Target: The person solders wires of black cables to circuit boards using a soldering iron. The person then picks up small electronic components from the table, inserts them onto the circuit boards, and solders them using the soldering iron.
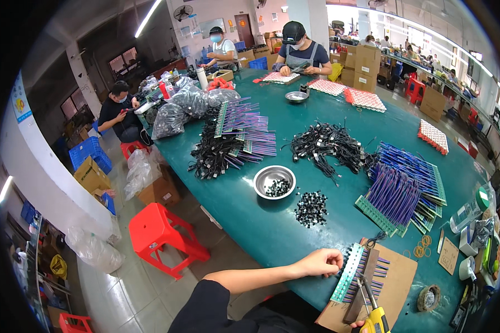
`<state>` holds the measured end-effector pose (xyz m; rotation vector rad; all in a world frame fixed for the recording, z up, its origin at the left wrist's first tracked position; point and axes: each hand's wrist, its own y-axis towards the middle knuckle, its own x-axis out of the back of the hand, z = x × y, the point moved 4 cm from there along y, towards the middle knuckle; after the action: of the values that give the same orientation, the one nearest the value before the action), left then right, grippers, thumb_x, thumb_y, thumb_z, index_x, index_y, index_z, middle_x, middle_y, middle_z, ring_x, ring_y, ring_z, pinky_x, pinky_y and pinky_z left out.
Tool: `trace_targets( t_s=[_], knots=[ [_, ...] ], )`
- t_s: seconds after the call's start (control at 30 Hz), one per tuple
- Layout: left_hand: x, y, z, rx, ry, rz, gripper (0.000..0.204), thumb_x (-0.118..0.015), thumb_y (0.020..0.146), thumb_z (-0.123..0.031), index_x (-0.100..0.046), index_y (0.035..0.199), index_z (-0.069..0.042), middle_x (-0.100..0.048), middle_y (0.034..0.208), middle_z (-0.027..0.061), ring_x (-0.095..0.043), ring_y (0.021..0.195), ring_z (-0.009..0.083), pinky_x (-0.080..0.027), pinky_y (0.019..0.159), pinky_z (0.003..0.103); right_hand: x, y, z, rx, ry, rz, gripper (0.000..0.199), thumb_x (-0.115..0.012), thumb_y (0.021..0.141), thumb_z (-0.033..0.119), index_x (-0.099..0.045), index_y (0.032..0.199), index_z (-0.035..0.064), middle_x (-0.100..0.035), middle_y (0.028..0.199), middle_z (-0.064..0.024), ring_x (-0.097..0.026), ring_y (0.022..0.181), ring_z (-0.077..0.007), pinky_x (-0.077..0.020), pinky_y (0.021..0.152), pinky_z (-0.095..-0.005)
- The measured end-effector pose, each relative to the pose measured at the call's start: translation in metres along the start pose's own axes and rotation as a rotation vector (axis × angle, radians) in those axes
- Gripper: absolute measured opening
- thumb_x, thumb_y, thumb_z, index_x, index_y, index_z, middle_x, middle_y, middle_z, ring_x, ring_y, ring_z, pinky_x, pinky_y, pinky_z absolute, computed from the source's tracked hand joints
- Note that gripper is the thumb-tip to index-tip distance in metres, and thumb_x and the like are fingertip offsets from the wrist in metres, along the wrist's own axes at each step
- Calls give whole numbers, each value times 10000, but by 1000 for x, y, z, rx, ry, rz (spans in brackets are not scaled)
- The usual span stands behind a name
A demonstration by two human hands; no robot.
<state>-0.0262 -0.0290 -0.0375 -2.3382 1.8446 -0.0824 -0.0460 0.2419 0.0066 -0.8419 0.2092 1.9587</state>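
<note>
My left hand [323, 262] is closed, fingers curled together at the left edge of a green circuit board strip [348, 273]; whatever they pinch is hidden. Purple and blue wires [380, 273] run from the strip to the right, under a dark brown bar [363, 286]. All of this lies on a piece of brown cardboard [401, 272]. Only a little of my right hand [359, 324] shows at the lower edge, wrapped round a yellow soldering iron [376, 320]. Its metal tip reaches up over the bar and wires.
Beyond my hands are small black parts [311, 209], a metal bowl [275, 183], black cables [326, 145] and stacked wired boards [397, 188]. Rubber bands [423, 246] and a small round dish [428, 298] lie right. A red stool [164, 233] stands left. Other people work around the green table [233, 208].
</note>
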Motion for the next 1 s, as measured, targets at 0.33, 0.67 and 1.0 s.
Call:
trace_targets(
  t_s=[0.33,0.67,1.0],
  knots=[
    [0,6,-1,3,20,-6,87,-593,768,-54,-564,850,-57,-548,720,-13,-516,621,53,-449,549,205,-11,5,11,41,-47,-20,374,-548,857,-1,-458,1220,-15,-587,990,-137,-602,853,-202,-536,599,-250],
    [-3,2,-3,7,23,-16,101,-615,773,-62,-567,861,-46,-554,734,-5,-533,642,62,-465,561,213,3,-1,7,19,-15,4,361,-545,867,12,-461,1216,-24,-594,975,-150,-612,812,-200,-536,591,-248],
    [-2,4,2,4,18,-11,110,-625,789,-74,-572,878,-38,-562,744,-2,-536,650,62,-467,569,212,6,5,5,20,-16,14,354,-545,867,10,-462,1209,-27,-587,994,-144,-609,846,-205,-535,599,-246]
  ],
)
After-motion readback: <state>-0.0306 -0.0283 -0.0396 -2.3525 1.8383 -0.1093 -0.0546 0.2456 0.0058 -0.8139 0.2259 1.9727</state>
